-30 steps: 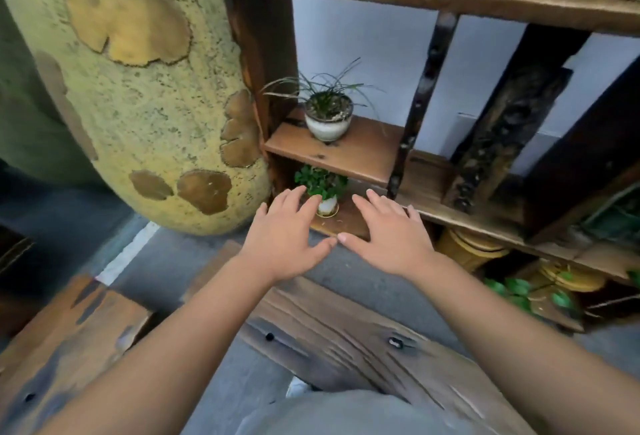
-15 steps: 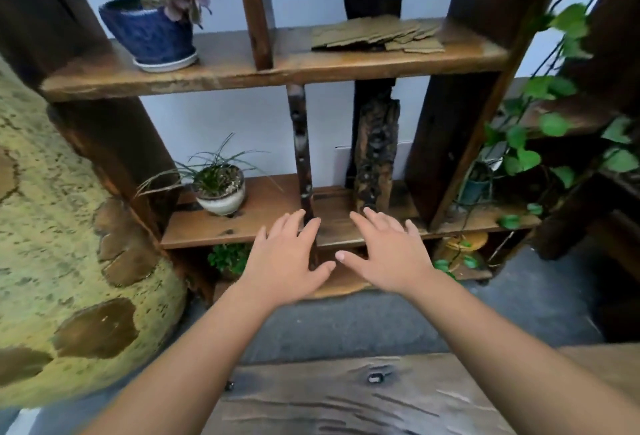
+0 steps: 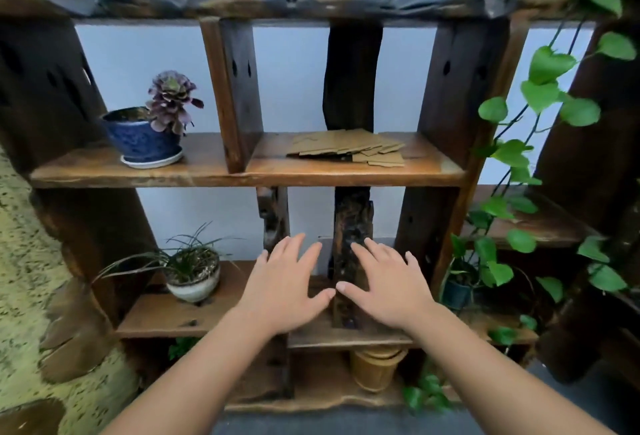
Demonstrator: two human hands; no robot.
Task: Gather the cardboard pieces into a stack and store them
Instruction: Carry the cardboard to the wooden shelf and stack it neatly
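Several flat brown cardboard pieces (image 3: pixel 349 148) lie loosely overlapped on the middle shelf (image 3: pixel 311 175) of a dark wooden rack, in the compartment right of centre. My left hand (image 3: pixel 284 287) and my right hand (image 3: pixel 386 285) hover side by side well below them, in front of the lower shelf. Both have straight, spread fingers, palms down, thumbs nearly touching, and hold nothing.
A blue pot with a purple succulent (image 3: pixel 145 138) stands on the middle shelf's left part. A white pot of grass (image 3: pixel 192 273) sits on the lower shelf. Trailing green ivy (image 3: pixel 540 99) hangs at the right. A yellow speckled form (image 3: pixel 24 296) bulges at the left.
The view has tilted upward, so the cardboard shelf has come from the frame's top toward its middle. Both hands stay open and side by side.
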